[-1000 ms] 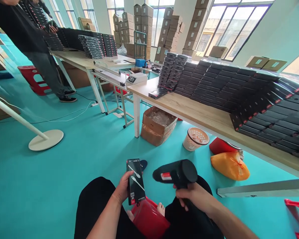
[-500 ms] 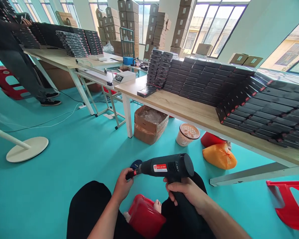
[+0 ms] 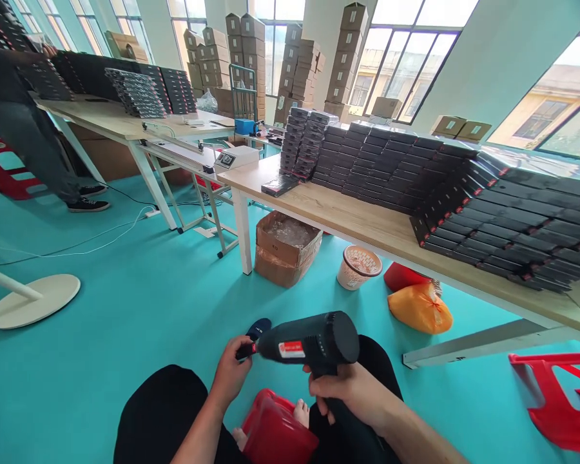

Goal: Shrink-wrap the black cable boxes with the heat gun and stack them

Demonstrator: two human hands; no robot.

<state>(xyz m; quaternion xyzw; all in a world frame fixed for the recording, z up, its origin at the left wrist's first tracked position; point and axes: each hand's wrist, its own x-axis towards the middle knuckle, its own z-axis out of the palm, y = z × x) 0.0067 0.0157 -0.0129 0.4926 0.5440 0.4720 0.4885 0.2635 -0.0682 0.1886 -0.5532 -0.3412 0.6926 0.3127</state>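
A black heat gun with a red and white label lies across the lower middle of the view, its nozzle pointing left. Wrapped round its handle is my right hand. My left hand is closed on a small black piece with a red mark, right at the nozzle's tip. Whether that piece touches the nozzle I cannot tell. Below, between my knees, is a red plastic stool.
A wooden table bears stacked black boxes. Beneath it stand a carton, a basket and an orange bag. A person stands far left. A lamp base is nearer.
The heat gun and both my hands have shifted slightly left and down in view, and the gun's rear end is turned more towards me. The room has shifted slightly too.
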